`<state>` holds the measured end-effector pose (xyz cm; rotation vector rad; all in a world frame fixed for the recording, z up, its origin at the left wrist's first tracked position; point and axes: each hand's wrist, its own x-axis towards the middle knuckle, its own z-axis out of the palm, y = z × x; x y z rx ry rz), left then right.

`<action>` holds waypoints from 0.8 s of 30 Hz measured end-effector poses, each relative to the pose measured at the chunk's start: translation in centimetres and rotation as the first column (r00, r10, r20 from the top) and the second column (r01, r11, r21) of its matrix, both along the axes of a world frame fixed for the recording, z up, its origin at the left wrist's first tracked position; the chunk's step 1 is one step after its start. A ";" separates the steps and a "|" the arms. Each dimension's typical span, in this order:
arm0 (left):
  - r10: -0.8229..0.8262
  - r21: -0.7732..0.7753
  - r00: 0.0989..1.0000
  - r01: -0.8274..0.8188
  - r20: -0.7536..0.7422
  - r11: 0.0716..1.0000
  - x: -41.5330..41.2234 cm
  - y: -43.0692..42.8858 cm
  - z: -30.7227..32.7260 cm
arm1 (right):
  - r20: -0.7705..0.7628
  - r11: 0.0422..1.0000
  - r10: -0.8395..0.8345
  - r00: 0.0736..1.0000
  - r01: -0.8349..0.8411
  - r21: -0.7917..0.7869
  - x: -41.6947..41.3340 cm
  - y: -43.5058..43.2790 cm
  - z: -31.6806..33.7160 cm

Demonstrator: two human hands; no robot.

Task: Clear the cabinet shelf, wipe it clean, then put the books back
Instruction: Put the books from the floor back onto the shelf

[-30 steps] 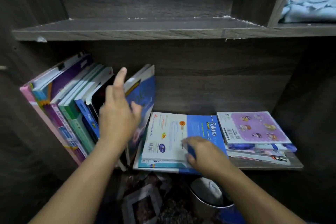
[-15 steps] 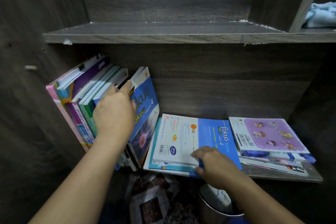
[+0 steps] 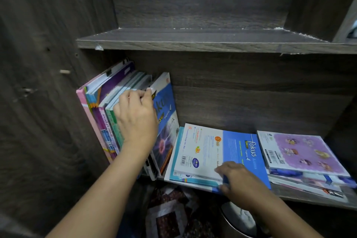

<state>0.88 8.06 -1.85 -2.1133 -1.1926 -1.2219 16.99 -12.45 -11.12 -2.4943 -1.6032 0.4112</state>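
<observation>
Left hand (image 3: 135,120): fingers curled over the top edges of the leaning books (image 3: 108,102), gripping them, fingertips at the gap beside the blue Fokus book (image 3: 166,102).

Leaning books: a row at the left end of the lower shelf (image 3: 286,195), tilted left against the cabinet wall. Covers are pink, purple, green and blue; one spine reads "ANJAKAN", the rest is too blurred to read.

Blue Fokus book: rightmost of the row, front cover facing right. Legible: "kus", "Tingkatan 4", "zik". The cover art is a purple glow.

Right hand (image 3: 239,185): thumb on top and fingers curled under, pinching the near edge of the flat Fokus book (image 3: 212,147).

Flat Fokus book: lies mid-shelf just right of the leaning row, white and blue. Legible: "fokus", "Tingkatan 4", a barcode, a round "30" badge. The small print is unreadable. It rests on a light-blue book (image 3: 174,158) that juts over the shelf's near edge.

Purple-covered stack (image 3: 301,152): flat at the right end of the shelf, just beside the Fokus book. The top cover has small cartoon figures and a barcode.

Upper shelf (image 3: 193,38): dark wood grain with a chipped front edge.

Wooden peg (image 3: 64,71): set in the left wall.

Below the shelf: patterned cloth (image 3: 170,216) and, to its right, a metal bin (image 3: 237,220).
</observation>
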 end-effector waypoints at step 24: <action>-0.238 -0.159 0.967 0.221 -0.094 0.962 -1.0 -4.8 0.1 | 0.166 0.977 -0.141 0.976 0.164 -0.138 0.2 2.2 1.4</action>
